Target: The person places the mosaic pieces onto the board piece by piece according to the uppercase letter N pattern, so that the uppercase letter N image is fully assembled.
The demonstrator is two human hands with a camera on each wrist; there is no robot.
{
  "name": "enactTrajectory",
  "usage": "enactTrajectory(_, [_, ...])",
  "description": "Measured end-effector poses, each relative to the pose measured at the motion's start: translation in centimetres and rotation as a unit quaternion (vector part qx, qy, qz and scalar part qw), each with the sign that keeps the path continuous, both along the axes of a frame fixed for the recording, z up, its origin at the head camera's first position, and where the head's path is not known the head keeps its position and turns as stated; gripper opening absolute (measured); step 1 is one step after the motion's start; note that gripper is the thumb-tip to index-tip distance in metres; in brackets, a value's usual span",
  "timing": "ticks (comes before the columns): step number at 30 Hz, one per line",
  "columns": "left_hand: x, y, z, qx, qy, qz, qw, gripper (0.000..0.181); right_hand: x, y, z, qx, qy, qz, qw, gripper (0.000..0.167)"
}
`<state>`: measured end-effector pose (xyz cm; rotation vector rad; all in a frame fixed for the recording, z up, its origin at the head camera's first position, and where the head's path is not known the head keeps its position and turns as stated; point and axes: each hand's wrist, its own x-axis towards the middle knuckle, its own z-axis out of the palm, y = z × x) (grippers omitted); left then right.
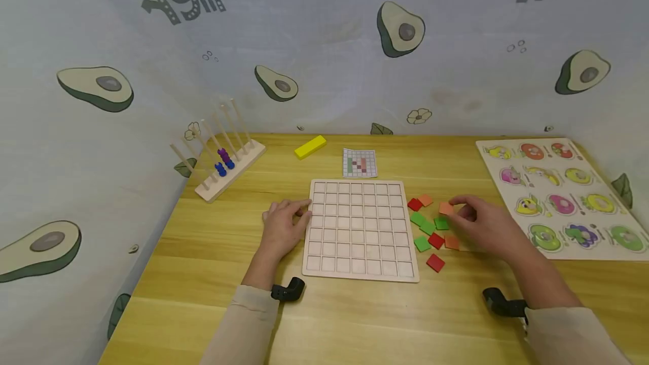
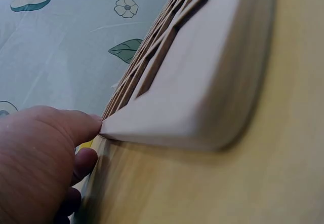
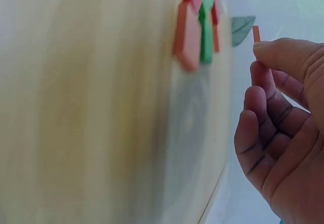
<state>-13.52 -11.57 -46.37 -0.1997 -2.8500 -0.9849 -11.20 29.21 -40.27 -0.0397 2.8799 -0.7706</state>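
A light wooden grid board [image 1: 359, 230] lies flat on the table, its squares bare. My left hand [image 1: 284, 228] touches its left edge with thumb and forefinger; in the left wrist view a fingertip meets the rim of the board [image 2: 167, 117]. To the right, my right hand [image 1: 484, 227] pinches an orange square tile [image 1: 446, 208] by its edge between thumb and forefinger. The right wrist view shows that tile [image 3: 256, 33] raised above the table. Around it lie loose green tiles [image 1: 422, 244], red tiles [image 1: 435, 263] and orange tiles [image 1: 452, 242].
Behind the board lies a small printed pattern card [image 1: 359, 163], with a yellow block [image 1: 310, 147] to its left. A peg stand [image 1: 230, 170] with blue and purple beads stands back left. On the right lies a fruit picture board [image 1: 563, 196]. Avocado-print cloth [image 1: 334, 44] hangs behind.
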Motion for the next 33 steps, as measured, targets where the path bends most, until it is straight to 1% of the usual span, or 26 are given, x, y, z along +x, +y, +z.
enactTrajectory(4, [0.0,0.0,0.0,-0.001,0.000,0.002,1.0000,0.032,-0.5,-1.4,0.6,0.002,0.017,0.018,0.9997,0.043])
enactTrajectory(6, [0.0,-0.1,0.0,-0.002,-0.003,0.003,1.0000,0.032,-0.7,-2.2,0.9,0.002,0.018,0.025,0.9995,0.041])
enactTrajectory(10, [0.1,-0.1,0.0,-0.004,-0.005,0.003,1.0000,0.033,-1.1,-3.7,1.5,-0.011,0.004,0.033,0.9994,0.043])
enactTrajectory(13, [0.1,-0.1,0.0,-0.004,-0.003,0.002,1.0000,0.033,-1.3,-4.8,1.6,-0.019,-0.003,0.040,0.9990,0.043])
enactTrajectory(18, [0.1,-0.1,0.0,-0.005,-0.001,0.002,1.0000,0.032,-1.7,-6.5,1.3,-0.022,-0.001,0.054,0.9983,0.037])
enactTrajectory(21, [0.0,0.0,0.0,-0.005,0.000,0.002,1.0000,0.032,-1.9,-7.4,1.0,-0.028,-0.005,0.060,0.9978,0.036])
enactTrajectory(27, [0.0,0.0,-0.1,-0.005,0.001,0.004,1.0000,0.032,-2.6,-9.0,0.1,-0.032,-0.021,0.066,0.9971,0.035])
enactTrajectory(33, [-0.1,0.1,0.0,-0.005,-0.002,0.004,1.0000,0.033,-3.1,-10.4,-0.8,-0.038,-0.021,0.080,0.9959,0.033])
